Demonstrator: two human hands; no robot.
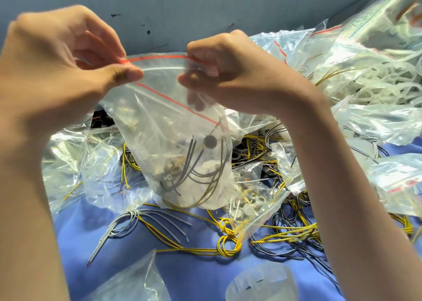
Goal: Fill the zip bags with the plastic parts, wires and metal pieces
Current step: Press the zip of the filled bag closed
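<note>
Pinching the left corner of the bag's mouth between thumb and curled fingers, the left hand is raised above the table; its forearm is cut off by the lower edge. The zip bag hangs between both hands, with its red-lined top stretched from one hand to the other. Through the cloudy plastic, dark wires and a round disc show, and small pale and metal pieces at the bottom are hard to make out. The right hand grips the right corner, some fingers blurred behind the plastic. Below, grey wires and yellow wires lie on a blue cloth. At the right, a pile of other bags is blurred and partly cut off.
</note>
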